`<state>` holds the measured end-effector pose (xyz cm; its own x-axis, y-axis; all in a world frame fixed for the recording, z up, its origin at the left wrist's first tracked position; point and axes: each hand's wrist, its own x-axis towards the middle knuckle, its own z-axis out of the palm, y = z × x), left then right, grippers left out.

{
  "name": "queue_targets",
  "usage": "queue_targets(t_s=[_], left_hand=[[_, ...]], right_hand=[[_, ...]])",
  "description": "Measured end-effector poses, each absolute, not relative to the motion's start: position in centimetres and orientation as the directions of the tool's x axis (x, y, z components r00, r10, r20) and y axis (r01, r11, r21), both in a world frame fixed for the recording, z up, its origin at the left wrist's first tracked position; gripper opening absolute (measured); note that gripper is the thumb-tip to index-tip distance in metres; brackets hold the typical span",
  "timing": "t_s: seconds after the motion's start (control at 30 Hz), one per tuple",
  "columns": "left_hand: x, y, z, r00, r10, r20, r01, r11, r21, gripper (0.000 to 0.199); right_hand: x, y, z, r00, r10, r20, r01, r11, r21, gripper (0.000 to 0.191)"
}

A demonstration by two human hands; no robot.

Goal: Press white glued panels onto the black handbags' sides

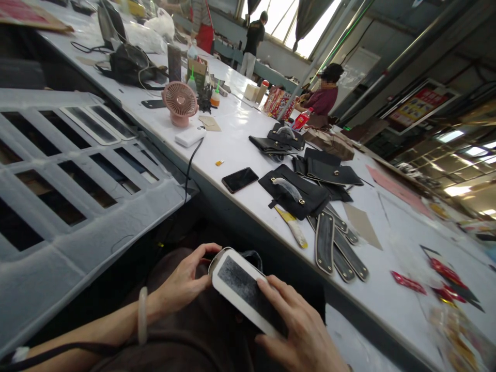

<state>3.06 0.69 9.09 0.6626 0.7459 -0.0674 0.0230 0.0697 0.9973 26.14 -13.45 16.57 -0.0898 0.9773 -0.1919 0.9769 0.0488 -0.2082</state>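
Over my lap I hold a bag panel [240, 279], long and round-ended, white around its edge with a dark, speckled strip down the middle. My left hand [196, 271] grips its far left end, fingers on top and thumb along the near side. Across its right end lies my right hand [300, 325], fingers on the dark strip and thumb at the near edge. A clear loop [252, 257], perhaps a wrapped handle, shows just behind the panel. What lies beneath the panel is hidden in shadow.
On the left, a grey plastic crate [93, 222] carries similar panels [91, 124]. The white table [228, 139] holds a phone [240, 180], a pink fan [180, 103], black bag pieces [296, 191], a yellow-handled tool [292, 226] and dark straps [324, 243]. Several people stand or sit beyond.
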Motion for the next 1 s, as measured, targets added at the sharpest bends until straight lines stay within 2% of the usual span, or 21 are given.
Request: queue_targets(t_s=[0.1,0.17,0.37,0.53,0.7,1.0], left_hand=[[3.1,0.6,9.2,0.665,0.739,-0.104,0.019,0.123,0.992,0.037],[3.2,0.6,9.2,0.67,0.73,-0.134,0.012,0.17,0.985,0.039],[3.4,0.6,8.9,0.67,0.718,-0.19,0.014,0.244,0.97,0.05],[3.5,0.6,9.1,0.674,0.705,-0.221,0.022,0.28,0.96,0.054],[3.8,0.7,9.3,0.67,0.712,-0.213,0.02,0.269,0.963,0.055],[3.7,0.6,8.9,0.678,0.704,-0.211,0.006,0.281,0.96,0.055]], right_hand=[[26.0,-12.5,17.6,-0.112,0.944,-0.311,0.939,-0.001,-0.344,0.079],[26.0,-12.1,17.8,-0.116,0.941,-0.318,0.933,-0.007,-0.359,0.079],[26.4,-12.1,16.6,-0.07,0.961,-0.269,0.98,0.016,-0.2,0.087],[27.2,-12.6,15.4,-0.155,0.967,-0.203,0.985,0.137,-0.101,0.072],[28.0,-12.5,14.9,-0.206,0.967,-0.151,0.978,0.196,-0.076,0.055],[28.4,-11.9,15.4,-0.321,0.94,-0.116,0.947,0.315,-0.065,0.058]])
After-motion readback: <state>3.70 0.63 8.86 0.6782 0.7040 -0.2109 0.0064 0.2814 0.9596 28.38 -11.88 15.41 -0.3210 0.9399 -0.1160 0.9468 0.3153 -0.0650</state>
